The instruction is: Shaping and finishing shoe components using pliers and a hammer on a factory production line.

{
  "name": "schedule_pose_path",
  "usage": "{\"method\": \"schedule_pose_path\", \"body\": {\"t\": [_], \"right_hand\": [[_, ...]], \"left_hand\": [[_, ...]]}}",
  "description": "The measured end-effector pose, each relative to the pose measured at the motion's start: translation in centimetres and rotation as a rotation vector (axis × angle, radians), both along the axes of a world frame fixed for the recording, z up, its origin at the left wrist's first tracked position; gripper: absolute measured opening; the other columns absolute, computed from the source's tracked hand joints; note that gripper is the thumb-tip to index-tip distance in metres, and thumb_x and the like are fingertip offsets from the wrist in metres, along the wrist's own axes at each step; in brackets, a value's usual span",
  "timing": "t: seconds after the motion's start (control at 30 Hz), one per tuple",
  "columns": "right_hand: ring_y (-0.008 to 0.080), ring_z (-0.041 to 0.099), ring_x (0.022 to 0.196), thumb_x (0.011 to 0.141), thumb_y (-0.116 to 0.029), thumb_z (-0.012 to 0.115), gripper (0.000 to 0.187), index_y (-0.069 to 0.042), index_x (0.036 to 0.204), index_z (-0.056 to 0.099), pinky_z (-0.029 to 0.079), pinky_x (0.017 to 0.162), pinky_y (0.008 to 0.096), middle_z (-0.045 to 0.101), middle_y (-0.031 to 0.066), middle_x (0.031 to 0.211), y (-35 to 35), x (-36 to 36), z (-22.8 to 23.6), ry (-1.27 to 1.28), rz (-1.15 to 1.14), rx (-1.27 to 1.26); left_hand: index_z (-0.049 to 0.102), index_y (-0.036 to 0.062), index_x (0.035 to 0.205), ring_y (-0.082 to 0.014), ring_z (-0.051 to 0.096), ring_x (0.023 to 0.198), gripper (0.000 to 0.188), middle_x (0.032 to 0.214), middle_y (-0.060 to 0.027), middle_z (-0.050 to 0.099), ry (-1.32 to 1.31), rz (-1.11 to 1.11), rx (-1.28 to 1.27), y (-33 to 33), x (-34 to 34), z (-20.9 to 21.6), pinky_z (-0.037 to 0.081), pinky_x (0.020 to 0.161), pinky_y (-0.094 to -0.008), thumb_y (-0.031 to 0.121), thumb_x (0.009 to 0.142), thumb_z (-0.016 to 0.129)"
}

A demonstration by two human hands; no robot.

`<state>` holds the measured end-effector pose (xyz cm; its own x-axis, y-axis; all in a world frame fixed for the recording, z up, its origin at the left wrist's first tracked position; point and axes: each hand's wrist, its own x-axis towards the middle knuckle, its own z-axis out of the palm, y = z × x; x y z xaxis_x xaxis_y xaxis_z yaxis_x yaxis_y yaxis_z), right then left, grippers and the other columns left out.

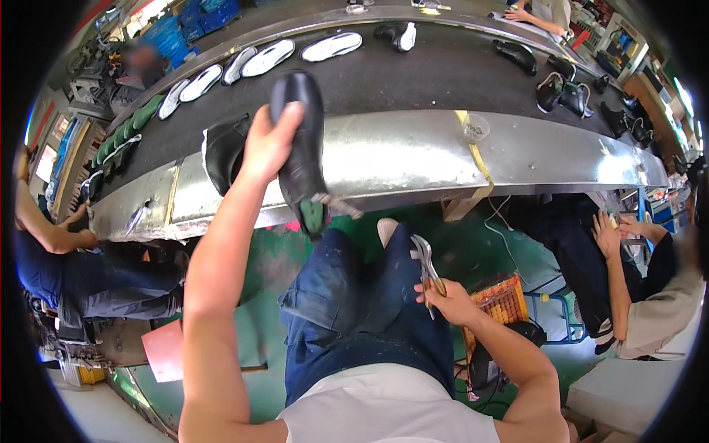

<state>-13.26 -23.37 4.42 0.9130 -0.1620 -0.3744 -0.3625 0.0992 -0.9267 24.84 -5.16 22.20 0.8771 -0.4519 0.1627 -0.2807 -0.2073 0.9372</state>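
My left hand [269, 144] grips a black shoe [305, 140] by its front part and holds it up over the metal edge of the bench. The shoe's heel end points down toward my lap, with something green in its opening and a pale lace-like strip beside it. Down by my thigh, my right hand [447, 301] is closed round the handles of metal pincers [425, 262], whose jaws point away from me. Another black shoe [225, 153] with a white edge lies on the bench just left of the held one.
Beyond the metal ledge [399, 151] a dark conveyor belt [413, 81] carries white-soled shoes [269, 57], green pieces [129, 127] and black shoes [565, 96]. A small clear cup [475, 128] stands on the ledge. Co-workers sit at left [81, 273] and right [650, 295]. A beaded seat mat [498, 306] is beside me.
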Motion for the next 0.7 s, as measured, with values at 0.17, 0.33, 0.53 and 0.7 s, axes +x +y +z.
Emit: {"method": "schedule_pose_path", "body": {"t": [0.17, 0.33, 0.53, 0.7], "right_hand": [[0.0162, 0.066, 0.09, 0.099, -0.011, 0.055, 0.026, 0.003, 0.12, 0.058, 0.052, 0.08, 0.0295, 0.069, 0.0105, 0.108, -1.2, -2.3, -2.4, 0.146, -0.103, 0.121], [0.0168, 0.068, 0.09, 0.099, -0.01, 0.056, 0.024, 0.003, 0.12, 0.057, 0.054, 0.08, 0.0292, 0.07, 0.0116, 0.109, 0.1, -1.8, -1.5, 0.194, -0.166, 0.186], [0.016, 0.067, 0.086, 0.099, -0.012, 0.056, 0.022, 0.003, 0.116, 0.058, 0.053, 0.075, 0.0287, 0.07, 0.0105, 0.105, 0.3, -2.6, -0.8, 0.224, -0.183, 0.112], [0.0117, 0.065, 0.081, 0.099, -0.015, 0.056, 0.022, 0.003, 0.112, 0.061, 0.052, 0.073, 0.0269, 0.07, 0.0071, 0.096, 0.6, -3.4, 0.9, 0.264, -0.067, -0.092]], "left_hand": [[0.049, 0.0085, 0.141, -0.0285, 0.063, 0.116, 0.073, 0.127, -0.0118, 0.063, 0.656, -0.16, -0.965, 7.5, -7.1, -1.5, 0.05, 0.101, -0.0439, 0.06, 0.09, 0.061], [0.057, -0.0018, 0.129, -0.0215, 0.066, 0.103, 0.048, 0.116, -0.0135, 0.067, 0.759, 0.007, -0.592, 7.1, -13.0, -8.0, 0.055, 0.088, -0.0337, 0.032, 0.095, 0.066], [0.055, -0.0031, 0.129, -0.0151, 0.066, 0.092, 0.05, 0.108, -0.009, 0.067, 0.852, -0.479, -0.134, 0.2, -14.8, -14.6, 0.055, 0.081, -0.031, 0.031, 0.095, 0.067], [0.042, -0.004, 0.144, -0.0311, 0.053, 0.128, 0.084, 0.141, -0.0234, 0.05, 0.463, -0.664, 0.423, 0.9, -18.7, -24.8, 0.045, 0.103, -0.0409, 0.046, 0.084, 0.074]]}}
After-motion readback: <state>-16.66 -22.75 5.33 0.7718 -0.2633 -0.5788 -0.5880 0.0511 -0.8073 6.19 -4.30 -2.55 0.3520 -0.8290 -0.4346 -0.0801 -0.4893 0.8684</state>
